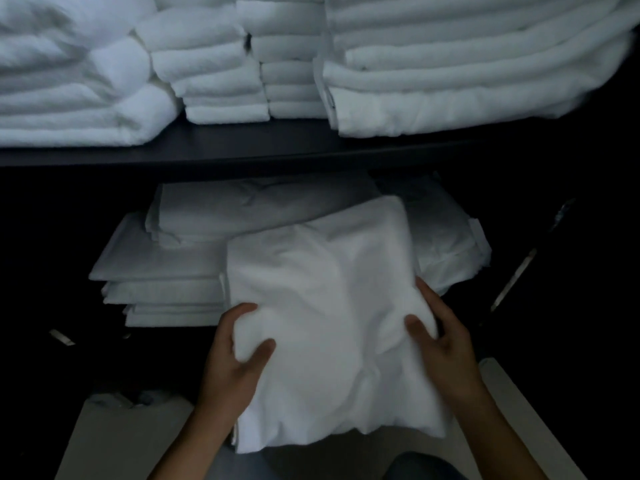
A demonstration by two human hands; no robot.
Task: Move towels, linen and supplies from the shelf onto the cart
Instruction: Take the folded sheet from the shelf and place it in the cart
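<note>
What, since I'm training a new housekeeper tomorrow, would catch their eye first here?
First, the folded white linen bundle at centre, gripped by the left hand and right hand at its near sides. Above it, thick white towel stacks fill the dark upper shelf; flat folded sheets lie stacked lower left.

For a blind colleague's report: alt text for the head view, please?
A left hand and a right hand hold a folded white linen bundle by its sides. Behind it lie stacked folded sheets; folded white towels fill the dark shelf above.
</note>
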